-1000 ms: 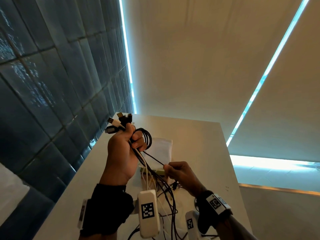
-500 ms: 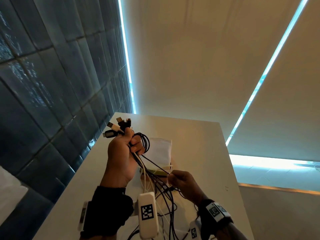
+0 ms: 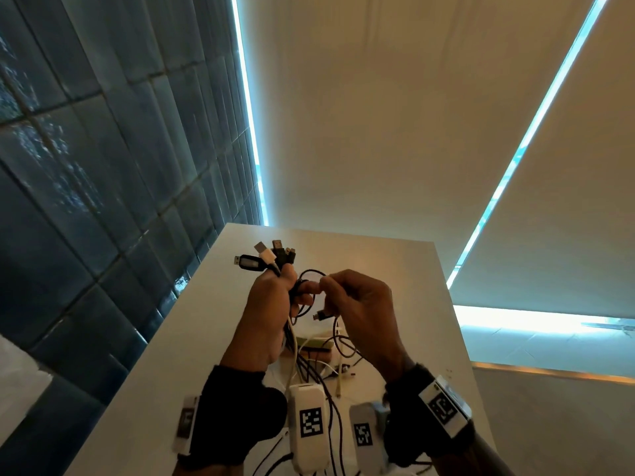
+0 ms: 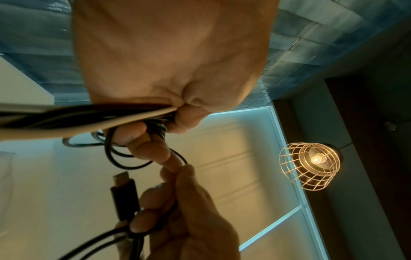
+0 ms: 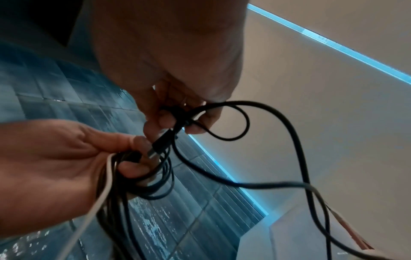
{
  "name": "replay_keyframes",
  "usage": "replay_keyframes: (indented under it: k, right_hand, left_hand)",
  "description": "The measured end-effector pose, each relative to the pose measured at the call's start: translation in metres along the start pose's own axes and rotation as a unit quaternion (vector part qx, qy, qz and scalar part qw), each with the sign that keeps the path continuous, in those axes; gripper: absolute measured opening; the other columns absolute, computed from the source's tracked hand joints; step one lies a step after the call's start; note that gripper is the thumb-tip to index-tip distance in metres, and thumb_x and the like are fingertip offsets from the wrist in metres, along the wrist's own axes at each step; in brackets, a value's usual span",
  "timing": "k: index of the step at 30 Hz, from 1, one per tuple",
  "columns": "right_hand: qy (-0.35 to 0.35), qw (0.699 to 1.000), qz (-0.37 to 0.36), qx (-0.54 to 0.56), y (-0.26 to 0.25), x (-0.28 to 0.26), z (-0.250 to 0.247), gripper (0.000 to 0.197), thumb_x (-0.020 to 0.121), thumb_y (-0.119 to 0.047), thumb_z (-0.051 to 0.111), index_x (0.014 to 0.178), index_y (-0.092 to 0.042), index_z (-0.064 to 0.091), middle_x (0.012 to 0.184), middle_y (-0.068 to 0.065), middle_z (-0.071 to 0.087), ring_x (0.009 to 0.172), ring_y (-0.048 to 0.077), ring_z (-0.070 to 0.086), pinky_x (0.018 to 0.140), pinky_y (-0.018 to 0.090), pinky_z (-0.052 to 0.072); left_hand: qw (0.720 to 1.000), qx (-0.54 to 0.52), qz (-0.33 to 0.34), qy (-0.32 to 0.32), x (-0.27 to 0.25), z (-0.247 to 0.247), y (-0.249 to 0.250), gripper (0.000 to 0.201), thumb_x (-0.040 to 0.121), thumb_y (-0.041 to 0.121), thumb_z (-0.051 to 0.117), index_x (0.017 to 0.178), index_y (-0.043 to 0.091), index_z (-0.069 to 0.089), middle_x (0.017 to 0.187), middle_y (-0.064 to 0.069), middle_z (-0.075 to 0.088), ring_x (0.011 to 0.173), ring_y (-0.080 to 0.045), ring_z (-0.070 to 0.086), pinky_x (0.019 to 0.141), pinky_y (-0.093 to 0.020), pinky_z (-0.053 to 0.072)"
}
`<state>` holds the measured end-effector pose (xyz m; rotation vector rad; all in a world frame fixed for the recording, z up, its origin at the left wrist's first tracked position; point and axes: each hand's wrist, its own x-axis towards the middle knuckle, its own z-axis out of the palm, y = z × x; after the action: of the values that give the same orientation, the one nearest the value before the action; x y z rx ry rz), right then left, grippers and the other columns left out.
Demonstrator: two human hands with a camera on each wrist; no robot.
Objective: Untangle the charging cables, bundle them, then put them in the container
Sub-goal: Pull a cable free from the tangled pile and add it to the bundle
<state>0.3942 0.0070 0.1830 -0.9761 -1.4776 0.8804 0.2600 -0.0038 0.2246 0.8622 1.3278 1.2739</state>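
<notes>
You face a white table [image 3: 395, 269] set against a dark blue tiled wall [image 3: 86, 201] on its left. Beyond the table, beige blinds [image 3: 378, 115] are edged with cyan daylight. A wire-cage lamp [image 4: 311, 165] glows above.

Head cam looks forward and down from above, mid-range: both hands low-center of frame over a white table [image 3: 395, 269], tiled wall [image 3: 103, 166] at left. Left wrist cam sits v. close under the left hand [image 4: 169, 61], facing up along the fingers toward a caged lamp [image 4: 311, 165] (right of frame). Right wrist cam, equally close, looks along the right hand [image 5: 173, 58]. All three share the meeting fingertips and the black cable [image 5: 278, 126].
</notes>
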Motion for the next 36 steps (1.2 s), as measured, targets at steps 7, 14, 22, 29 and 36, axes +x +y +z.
replay_keyframes:
  k: [7, 14, 22, 29, 36]
  right_hand:
    - [-0.103, 0.994, -0.022, -0.018, 0.005, -0.014, -0.001, 0.007, 0.088, -0.006, 0.066, 0.086, -0.004, 0.072, 0.070, 0.003, 0.070, 0.063, 0.009, 0.067, 0.064, 0.021, 0.053]
    - [-0.144, 0.989, 0.020, 0.012, 0.020, -0.018, -0.008, 0.009, 0.080, -0.003, 0.072, 0.088, -0.005, 0.069, 0.094, 0.011, 0.065, 0.086, 0.024, 0.067, 0.077, 0.040, 0.057]
    - [-0.128, 0.976, 0.110, 0.138, 0.023, -0.023, -0.020, 0.017, 0.083, 0.006, 0.067, 0.098, -0.002, 0.067, 0.083, 0.006, 0.068, 0.066, 0.014, 0.060, 0.060, 0.025, 0.050]
    - [-0.136, 0.949, 0.147, 0.245, 0.004, -0.016, -0.024, 0.022, 0.086, -0.010, 0.059, 0.102, 0.004, 0.065, 0.084, 0.018, 0.066, 0.067, 0.022, 0.055, 0.061, 0.027, 0.048]
    - [-0.116, 0.945, 0.144, 0.269, -0.004, -0.010, -0.027, 0.011, 0.089, -0.009, 0.057, 0.090, 0.002, 0.057, 0.078, 0.022, 0.065, 0.059, 0.023, 0.058, 0.054, 0.029, 0.050]
  left_hand:
    - [1.000, 0.006, 0.006, -0.028, -0.001, -0.002, 0.007, 0.026, 0.104, 0.022, 0.034, 0.089, 0.012, 0.053, 0.067, -0.001, 0.072, 0.059, -0.014, 0.057, 0.059, -0.028, 0.037]
    - [0.975, -0.212, 0.012, -0.061, 0.000, -0.005, 0.009, 0.029, 0.103, 0.024, 0.034, 0.078, 0.014, 0.044, 0.055, 0.004, 0.043, 0.060, -0.016, 0.050, 0.061, -0.029, 0.036]
    - [0.962, -0.262, 0.055, -0.055, 0.010, -0.019, 0.008, 0.030, 0.103, 0.024, 0.033, 0.075, 0.017, 0.039, 0.059, 0.007, 0.035, 0.051, -0.007, 0.034, 0.058, -0.025, 0.026]
    - [0.977, -0.192, 0.082, -0.027, 0.009, -0.019, 0.009, 0.029, 0.103, 0.023, 0.033, 0.075, 0.018, 0.038, 0.057, 0.008, 0.031, 0.049, -0.006, 0.030, 0.055, -0.025, 0.024]
    - [0.987, -0.022, 0.153, -0.051, 0.007, -0.021, 0.004, 0.020, 0.094, 0.026, 0.051, 0.077, 0.018, 0.043, 0.056, 0.008, 0.032, 0.052, -0.009, 0.030, 0.056, -0.026, 0.028]
